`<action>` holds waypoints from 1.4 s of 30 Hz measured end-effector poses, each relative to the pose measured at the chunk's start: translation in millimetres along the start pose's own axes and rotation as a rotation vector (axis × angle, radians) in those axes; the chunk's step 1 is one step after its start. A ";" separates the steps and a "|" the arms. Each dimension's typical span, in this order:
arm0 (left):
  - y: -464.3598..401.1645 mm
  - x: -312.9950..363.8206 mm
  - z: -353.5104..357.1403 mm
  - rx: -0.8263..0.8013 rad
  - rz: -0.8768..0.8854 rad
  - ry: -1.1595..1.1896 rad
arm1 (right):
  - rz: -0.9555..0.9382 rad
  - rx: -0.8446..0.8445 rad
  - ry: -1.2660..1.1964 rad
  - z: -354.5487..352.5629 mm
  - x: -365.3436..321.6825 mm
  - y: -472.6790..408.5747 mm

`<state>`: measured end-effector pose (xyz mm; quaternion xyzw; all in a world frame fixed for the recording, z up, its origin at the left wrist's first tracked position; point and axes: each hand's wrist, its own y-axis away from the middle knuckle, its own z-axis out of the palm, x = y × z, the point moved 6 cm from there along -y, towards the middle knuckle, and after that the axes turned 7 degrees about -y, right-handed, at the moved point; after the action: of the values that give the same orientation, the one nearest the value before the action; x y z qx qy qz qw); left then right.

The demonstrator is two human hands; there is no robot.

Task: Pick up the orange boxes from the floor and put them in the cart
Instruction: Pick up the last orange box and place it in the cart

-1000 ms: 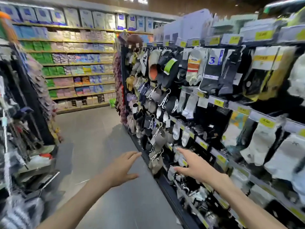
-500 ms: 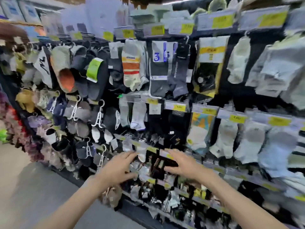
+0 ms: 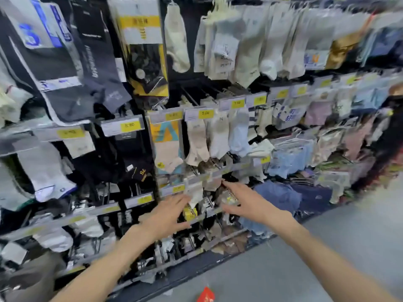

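Note:
The corner of an orange-red box (image 3: pixel 206 294) shows on the grey floor at the bottom edge of the head view; most of it is cut off. My left hand (image 3: pixel 165 216) and my right hand (image 3: pixel 244 203) are stretched out in front of me at mid-height, fingers straight and spread, holding nothing. Both hang well above the box, in front of the lower sock hooks. No cart is in view.
A tall black sock rack (image 3: pixel 152 136) with hanging socks and yellow price tags (image 3: pixel 206 114) fills the view ahead. Folded blue garments (image 3: pixel 281 195) lie on a low shelf to the right. Grey floor (image 3: pixel 327 253) opens at the lower right.
My view has swung right along the sock rack and tipped down, so the aisle has gone and the orange box corner has appeared. Both hands stay stretched out and empty.

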<state>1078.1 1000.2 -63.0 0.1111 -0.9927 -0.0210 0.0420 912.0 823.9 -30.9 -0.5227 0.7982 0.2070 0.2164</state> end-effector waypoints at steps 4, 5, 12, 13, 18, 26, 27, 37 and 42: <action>-24.1 21.5 54.2 -0.026 -0.016 0.066 | 0.109 0.083 0.016 5.6 52.9 25.6; -26.2 26.5 71.0 -0.035 -0.019 0.066 | 0.122 0.086 0.009 11.6 65.1 29.8; -40.8 34.3 250.3 -0.147 -0.133 0.205 | 0.246 0.144 -0.175 102.1 168.3 42.7; -39.8 35.6 283.0 -0.177 -0.154 0.227 | 0.265 0.142 -0.209 120.0 180.4 42.0; -39.1 41.1 458.5 -0.231 -0.239 0.329 | 0.234 0.163 -0.213 227.1 244.9 25.1; -62.4 33.1 762.2 -0.331 -0.372 0.308 | 0.298 0.152 -0.210 422.4 381.6 11.2; -66.8 30.5 792.9 -0.327 -0.391 0.285 | 0.307 0.151 -0.210 445.6 399.9 12.2; -79.2 30.3 944.8 -0.425 -0.567 0.217 | 0.514 0.156 -0.312 576.0 505.2 67.2; -94.9 45.2 890.8 -0.455 -0.389 0.157 | 0.570 0.111 -0.288 543.7 502.5 89.9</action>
<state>976.4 926.4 -951.2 0.2882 -0.9162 -0.2418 0.1378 718.3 785.4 -750.0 -0.2310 0.8836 0.2874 0.2887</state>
